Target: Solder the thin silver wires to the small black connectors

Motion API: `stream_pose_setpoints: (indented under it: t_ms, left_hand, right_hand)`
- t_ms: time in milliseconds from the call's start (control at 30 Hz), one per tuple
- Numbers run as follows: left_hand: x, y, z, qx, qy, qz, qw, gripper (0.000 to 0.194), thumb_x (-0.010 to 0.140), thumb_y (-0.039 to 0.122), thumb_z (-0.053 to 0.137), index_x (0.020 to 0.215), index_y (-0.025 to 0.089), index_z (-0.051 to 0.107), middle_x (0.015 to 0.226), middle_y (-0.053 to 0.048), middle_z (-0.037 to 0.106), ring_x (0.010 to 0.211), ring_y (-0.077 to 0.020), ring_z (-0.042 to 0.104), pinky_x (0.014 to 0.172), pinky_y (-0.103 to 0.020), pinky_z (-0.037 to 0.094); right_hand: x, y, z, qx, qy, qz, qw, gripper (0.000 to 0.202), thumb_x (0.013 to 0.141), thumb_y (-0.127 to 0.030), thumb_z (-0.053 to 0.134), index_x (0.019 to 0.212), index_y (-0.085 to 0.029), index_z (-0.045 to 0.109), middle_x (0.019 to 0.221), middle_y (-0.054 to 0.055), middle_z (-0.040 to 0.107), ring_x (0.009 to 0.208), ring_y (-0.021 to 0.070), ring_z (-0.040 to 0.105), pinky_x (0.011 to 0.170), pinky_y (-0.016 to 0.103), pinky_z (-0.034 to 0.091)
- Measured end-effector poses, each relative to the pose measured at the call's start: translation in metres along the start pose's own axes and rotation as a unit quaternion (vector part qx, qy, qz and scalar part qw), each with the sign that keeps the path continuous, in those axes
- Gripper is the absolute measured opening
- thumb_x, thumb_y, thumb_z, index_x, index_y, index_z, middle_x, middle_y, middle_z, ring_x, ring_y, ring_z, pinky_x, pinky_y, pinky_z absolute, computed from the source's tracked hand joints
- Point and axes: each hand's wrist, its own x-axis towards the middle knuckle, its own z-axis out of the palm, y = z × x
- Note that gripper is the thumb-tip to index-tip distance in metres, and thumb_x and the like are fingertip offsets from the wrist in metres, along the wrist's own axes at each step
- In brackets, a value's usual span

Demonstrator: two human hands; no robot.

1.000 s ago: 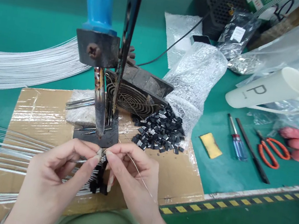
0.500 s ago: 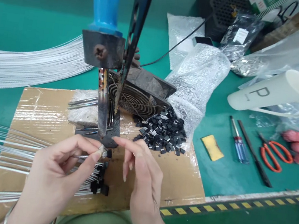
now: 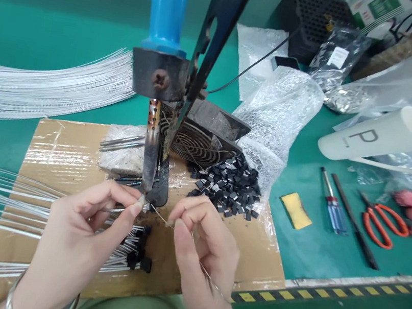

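My left hand (image 3: 80,231) pinches a white wire, its end just below the tip of a blue-handled soldering iron (image 3: 149,161). What lies right at the fingertips is small and partly hidden. Between thumb and fingers, my right hand (image 3: 208,258) grips a thin strand of solder wire (image 3: 160,215), which reaches left to the iron tip and trails back across the palm. Below the left fingertips lie several white wires ending in black connectors (image 3: 143,264). They rest on a cardboard sheet (image 3: 253,254).
Behind the iron stands a fan (image 3: 200,143), with a pile of small black connectors (image 3: 228,186) beside it. A bundle of white wires (image 3: 45,91) lies at left. To the right are a yellow sponge (image 3: 296,210), screwdriver (image 3: 333,204), orange-handled pliers (image 3: 381,227) and white mug (image 3: 383,134).
My right hand's fingers have gone from spread to closed on the solder wire, whose end now reaches the iron tip. The black connector at my left fingertips no longer shows clearly. The view has shifted slightly.
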Motion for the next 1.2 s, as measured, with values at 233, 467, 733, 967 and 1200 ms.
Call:
stream_pose_setpoints:
  t_ms: [233,467,733,967,1200]
  left_hand:
    - [0.003,0.005,0.0,-0.022,0.005,-0.004,1.0,0.009,0.081,0.026,0.077,0.072,0.026,0.079,0.07,0.003,0.077,0.06,-0.0093,0.067,0.055,-0.012,0.051]
    - [0.005,0.009,0.001,-0.036,0.005,-0.011,0.999,0.008,0.08,0.023,0.078,0.073,0.026,0.079,0.07,0.004,0.076,0.06,-0.0087,0.066,0.055,-0.011,0.05]
    - [0.01,0.013,0.002,-0.036,0.017,-0.012,0.999,0.009,0.079,0.024,0.078,0.071,0.027,0.079,0.071,0.004,0.076,0.059,-0.0082,0.064,0.054,-0.01,0.049]
    - [0.009,0.015,0.001,-0.035,0.018,-0.003,0.999,0.009,0.08,0.023,0.077,0.073,0.028,0.08,0.069,0.004,0.075,0.059,-0.0086,0.064,0.053,-0.011,0.048]
    - [0.008,0.014,-0.001,-0.031,0.027,0.008,0.999,0.009,0.081,0.024,0.077,0.073,0.028,0.08,0.071,0.004,0.077,0.06,-0.0089,0.064,0.053,-0.012,0.048]
  right_hand:
    - [0.001,-0.004,0.005,0.062,-0.011,0.037,0.997,0.023,0.097,-0.005,0.065,0.087,-0.026,0.059,0.127,0.004,0.081,0.122,0.021,0.076,0.107,0.036,0.058]
    - [0.007,-0.003,0.01,0.066,0.017,0.035,0.997,0.025,0.091,-0.002,0.066,0.082,-0.025,0.062,0.121,0.005,0.085,0.115,0.0212,0.081,0.104,0.034,0.063]
    - [0.011,-0.004,0.015,0.108,0.049,0.035,0.992,0.027,0.09,0.0,0.066,0.079,-0.025,0.064,0.117,-0.001,0.086,0.111,0.0156,0.082,0.1,0.024,0.062]
    - [0.013,-0.006,0.013,0.114,0.029,0.035,0.992,0.028,0.09,0.001,0.067,0.08,-0.025,0.064,0.12,0.0,0.085,0.114,0.0168,0.081,0.104,0.027,0.06]
    - [0.014,-0.006,0.012,0.111,0.02,0.039,0.993,0.027,0.092,0.0,0.067,0.081,-0.025,0.064,0.121,-0.002,0.085,0.114,0.0147,0.08,0.104,0.025,0.06]
